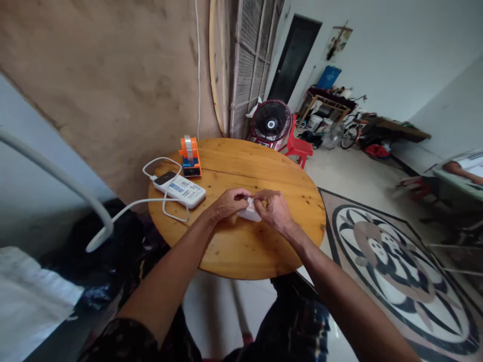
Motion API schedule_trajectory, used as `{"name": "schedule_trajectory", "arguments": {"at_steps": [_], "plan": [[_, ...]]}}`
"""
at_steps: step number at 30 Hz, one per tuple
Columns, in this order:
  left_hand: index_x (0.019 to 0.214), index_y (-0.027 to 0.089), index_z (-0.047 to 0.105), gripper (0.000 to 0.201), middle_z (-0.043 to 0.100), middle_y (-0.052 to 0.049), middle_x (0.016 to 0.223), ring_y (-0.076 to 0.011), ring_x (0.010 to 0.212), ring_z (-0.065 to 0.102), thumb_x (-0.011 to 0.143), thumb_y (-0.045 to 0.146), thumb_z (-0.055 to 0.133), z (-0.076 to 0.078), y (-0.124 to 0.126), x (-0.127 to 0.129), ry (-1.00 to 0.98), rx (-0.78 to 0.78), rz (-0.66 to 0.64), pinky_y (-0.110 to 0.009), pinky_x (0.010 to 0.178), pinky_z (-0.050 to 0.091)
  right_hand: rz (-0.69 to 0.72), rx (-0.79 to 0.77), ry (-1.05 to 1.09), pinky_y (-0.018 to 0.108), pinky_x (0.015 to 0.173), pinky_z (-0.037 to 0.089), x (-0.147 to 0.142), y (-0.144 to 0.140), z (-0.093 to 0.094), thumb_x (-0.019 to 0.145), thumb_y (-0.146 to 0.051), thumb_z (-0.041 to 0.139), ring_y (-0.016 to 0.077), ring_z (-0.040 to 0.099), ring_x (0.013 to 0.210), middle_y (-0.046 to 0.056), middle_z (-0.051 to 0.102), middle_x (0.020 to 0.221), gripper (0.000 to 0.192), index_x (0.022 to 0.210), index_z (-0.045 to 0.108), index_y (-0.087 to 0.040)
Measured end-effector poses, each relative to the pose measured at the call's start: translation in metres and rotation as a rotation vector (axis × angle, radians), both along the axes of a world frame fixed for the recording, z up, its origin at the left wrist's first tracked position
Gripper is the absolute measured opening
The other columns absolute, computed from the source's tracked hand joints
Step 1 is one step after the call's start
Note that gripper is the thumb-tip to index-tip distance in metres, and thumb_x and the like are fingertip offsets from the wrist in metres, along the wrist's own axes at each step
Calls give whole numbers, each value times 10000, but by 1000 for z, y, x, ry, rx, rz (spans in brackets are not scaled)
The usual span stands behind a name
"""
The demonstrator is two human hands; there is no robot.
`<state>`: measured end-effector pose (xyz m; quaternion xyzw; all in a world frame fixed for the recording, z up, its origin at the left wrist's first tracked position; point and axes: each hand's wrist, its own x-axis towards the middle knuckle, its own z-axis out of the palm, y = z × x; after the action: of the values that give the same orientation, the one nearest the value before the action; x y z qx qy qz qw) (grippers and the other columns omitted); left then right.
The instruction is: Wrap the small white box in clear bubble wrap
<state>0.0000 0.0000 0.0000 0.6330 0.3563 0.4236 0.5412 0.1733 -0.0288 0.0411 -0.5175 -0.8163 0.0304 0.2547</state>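
Note:
A small white box-like packet with faint reddish print (pixel 249 210) is between my two hands, low over the round wooden table (pixel 241 256). My left hand (pixel 231 202) grips its left side, with thumb and fingers closed near the top edge. From the other side my right hand (pixel 273 207) holds it, fingers curled at the upper right. The fingertips nearly meet above the packet and partly cover it, so its full shape is hidden.
An orange tape dispenser (pixel 189 156) stands at the table's back left. In front of it lies a white power bank (pixel 184 191) with a looping white cable (pixel 147 201). Behind the table are a fan (pixel 270 123) and a red chair (pixel 298 146). Another person's arm (pixel 462 171) shows far right.

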Motion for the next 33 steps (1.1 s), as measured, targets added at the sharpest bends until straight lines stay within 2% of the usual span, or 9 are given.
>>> {"name": "schedule_trajectory", "arguments": {"at_steps": [5, 11, 18, 21, 25, 31, 33], "plan": [[900, 151, 704, 321, 692, -26, 796, -181, 726, 627, 600, 215, 609, 1, 1, 1, 4, -22, 3, -269, 669, 468, -59, -159, 174, 295, 671, 465, 2, 7, 3, 777, -190, 532, 198, 667, 716, 53, 737, 789, 208, 756, 738, -200], [890, 162, 705, 307, 689, -22, 787, -180, 721, 618, 601, 213, 616, 2, 0, 1, 11, -24, 22, -271, 660, 462, -65, -293, 284, 235, 544, 404, 8, 19, -3, 759, -217, 506, 133, 551, 550, -2, 631, 588, 216, 702, 710, -174], [821, 167, 706, 232, 687, -28, 769, -174, 696, 604, 662, 336, 697, -1, 1, 5, 12, 14, 35, -270, 633, 443, -27, -329, 353, 233, 545, 389, 9, 16, -3, 801, -279, 501, 129, 533, 570, -4, 606, 602, 231, 733, 691, -165], [814, 162, 711, 226, 685, -27, 760, -166, 689, 598, 674, 337, 689, -4, 3, 6, 7, 31, 43, -264, 632, 438, -17, -365, 396, 268, 625, 450, 11, 9, -1, 802, -298, 535, 160, 598, 653, 27, 669, 700, 223, 788, 709, -159], [820, 165, 712, 231, 680, -23, 730, -160, 650, 590, 693, 352, 666, -5, 4, 6, -7, 24, 28, -252, 584, 422, 4, -334, 452, 340, 805, 498, 12, 5, -5, 749, -309, 647, 212, 659, 845, 60, 718, 883, 206, 890, 713, -174], [870, 155, 706, 272, 680, -38, 775, -176, 695, 613, 707, 368, 659, -4, 2, 5, 22, 12, 9, -269, 630, 451, -7, -211, 508, 328, 765, 496, 3, 7, -14, 790, -306, 570, 193, 650, 758, 50, 702, 776, 166, 761, 682, -186], [920, 158, 704, 322, 680, -57, 859, -195, 759, 624, 680, 372, 693, -5, 3, 4, 49, 36, 22, -288, 676, 475, -20, -206, 563, 324, 755, 490, 2, 9, -16, 789, -315, 556, 190, 639, 751, 53, 697, 783, 172, 753, 661, -183]]}}
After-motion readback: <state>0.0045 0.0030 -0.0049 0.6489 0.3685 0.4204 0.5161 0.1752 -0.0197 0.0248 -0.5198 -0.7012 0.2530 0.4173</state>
